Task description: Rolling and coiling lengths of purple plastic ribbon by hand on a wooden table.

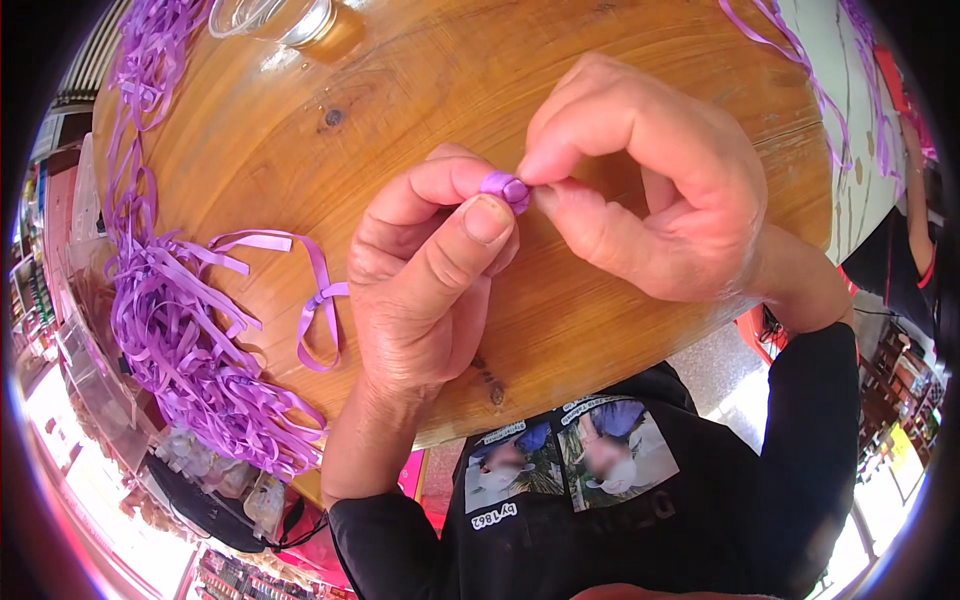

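Observation:
A small purple ribbon knot [507, 190], rounded and folded over itself, is pinched between the thumb and index finger of my left hand [430, 250]. My right hand [650, 190] meets it from the right, with thumb and index fingertips pressed together at the knot's edge. What those fingertips grip is too small to make out. To the left of my left hand, a looped purple ribbon [322, 300] with a small knot in its middle lies on the wooden table [540, 330], its tail running toward a heap of purple ribbons [190, 350].
The ribbon heap trails over the table's left edge and continues up to the far left. A clear plastic cup [275, 22] stands at the far edge. More purple ribbons [800, 60] hang at the far right, by a pale marbled surface [850, 150]. Another person's arm [915, 200] shows there.

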`<state>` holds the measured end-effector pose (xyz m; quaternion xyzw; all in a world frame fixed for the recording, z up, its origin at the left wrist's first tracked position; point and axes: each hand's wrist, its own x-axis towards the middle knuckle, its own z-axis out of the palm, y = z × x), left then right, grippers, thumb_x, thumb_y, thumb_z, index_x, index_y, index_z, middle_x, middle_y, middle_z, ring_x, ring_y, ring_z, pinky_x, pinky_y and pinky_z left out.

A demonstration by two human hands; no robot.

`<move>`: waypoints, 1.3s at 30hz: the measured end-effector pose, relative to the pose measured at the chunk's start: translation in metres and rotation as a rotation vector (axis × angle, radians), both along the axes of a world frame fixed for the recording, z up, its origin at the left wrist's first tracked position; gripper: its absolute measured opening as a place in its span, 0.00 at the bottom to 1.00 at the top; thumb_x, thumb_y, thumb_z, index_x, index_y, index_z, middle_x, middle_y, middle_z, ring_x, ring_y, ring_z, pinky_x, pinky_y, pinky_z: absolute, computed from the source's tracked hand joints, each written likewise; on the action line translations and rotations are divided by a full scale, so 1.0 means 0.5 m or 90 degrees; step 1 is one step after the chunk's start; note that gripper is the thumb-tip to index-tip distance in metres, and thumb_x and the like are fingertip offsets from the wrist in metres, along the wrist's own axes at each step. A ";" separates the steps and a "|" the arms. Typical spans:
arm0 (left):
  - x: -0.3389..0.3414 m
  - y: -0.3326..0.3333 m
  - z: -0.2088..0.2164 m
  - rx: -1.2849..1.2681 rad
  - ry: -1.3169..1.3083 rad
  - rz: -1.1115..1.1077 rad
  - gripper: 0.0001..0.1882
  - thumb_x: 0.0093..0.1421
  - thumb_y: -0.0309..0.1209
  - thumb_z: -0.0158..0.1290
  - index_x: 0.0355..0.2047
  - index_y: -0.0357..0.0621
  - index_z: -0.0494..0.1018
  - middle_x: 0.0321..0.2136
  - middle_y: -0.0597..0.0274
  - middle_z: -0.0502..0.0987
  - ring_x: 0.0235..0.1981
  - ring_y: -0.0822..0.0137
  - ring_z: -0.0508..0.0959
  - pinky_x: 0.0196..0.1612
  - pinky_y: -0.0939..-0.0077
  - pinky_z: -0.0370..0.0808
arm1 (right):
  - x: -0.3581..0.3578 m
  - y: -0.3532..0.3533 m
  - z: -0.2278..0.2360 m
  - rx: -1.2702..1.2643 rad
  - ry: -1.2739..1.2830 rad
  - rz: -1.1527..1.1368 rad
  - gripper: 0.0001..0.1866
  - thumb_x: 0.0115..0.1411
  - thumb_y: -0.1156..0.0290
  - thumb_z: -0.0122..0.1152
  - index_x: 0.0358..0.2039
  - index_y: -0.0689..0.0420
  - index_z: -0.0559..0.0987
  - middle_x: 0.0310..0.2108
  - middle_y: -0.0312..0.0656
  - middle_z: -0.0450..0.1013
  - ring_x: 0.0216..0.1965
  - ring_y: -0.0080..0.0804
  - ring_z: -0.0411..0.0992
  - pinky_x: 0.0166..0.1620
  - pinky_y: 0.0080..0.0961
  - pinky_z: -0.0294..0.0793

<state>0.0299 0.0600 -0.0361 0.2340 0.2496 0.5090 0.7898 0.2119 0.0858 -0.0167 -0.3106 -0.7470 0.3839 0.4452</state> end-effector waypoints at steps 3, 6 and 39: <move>-0.002 -0.002 -0.004 0.014 0.022 0.020 0.07 0.56 0.20 0.54 0.37 0.36 0.74 0.30 0.64 0.72 0.26 0.76 0.66 0.29 0.84 0.62 | 0.002 0.003 0.005 0.030 -0.040 0.012 0.10 0.49 0.87 0.55 0.34 0.65 0.74 0.29 0.45 0.71 0.29 0.30 0.69 0.32 0.20 0.66; -0.004 -0.001 -0.009 0.105 0.117 0.009 0.09 0.60 0.25 0.50 0.40 0.39 0.72 0.34 0.66 0.71 0.26 0.78 0.63 0.29 0.82 0.60 | 0.005 0.002 0.009 -0.022 -0.014 0.007 0.09 0.48 0.87 0.58 0.33 0.66 0.75 0.28 0.45 0.72 0.30 0.30 0.70 0.32 0.20 0.67; -0.006 -0.002 0.019 -0.022 0.194 0.059 0.09 0.55 0.21 0.57 0.37 0.36 0.74 0.33 0.64 0.77 0.35 0.78 0.72 0.40 0.87 0.67 | 0.020 0.030 0.001 0.105 -0.061 0.036 0.15 0.48 0.81 0.65 0.38 0.64 0.77 0.30 0.43 0.71 0.30 0.31 0.69 0.32 0.22 0.67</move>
